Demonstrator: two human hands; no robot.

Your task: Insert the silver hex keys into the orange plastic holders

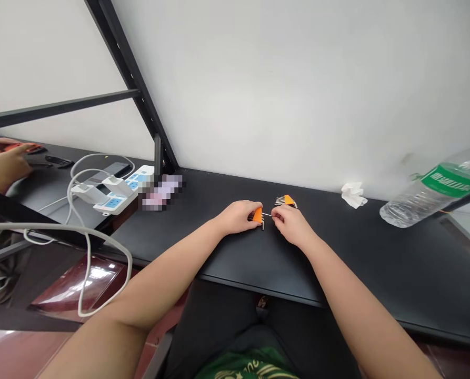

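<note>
My left hand [243,216] is closed around an orange hex key holder [257,215] just above the black desk. A bent hex key [263,225] sticks out of the holder's lower right side. My right hand [288,222] pinches a thin metal hex key [267,214], whose other end meets the orange holder. Right behind that hand, a second orange holder [289,200] with several hex keys lies on the desk, partly covered by my fingers.
Crumpled tissue [353,195] and a large clear bottle [428,192] stand by the wall to the right. To the left are a white power strip [130,189] with chargers, loose white cables [129,258] and a black metal frame [134,79]. Another person's hands [6,163] hold something orange-red at far left.
</note>
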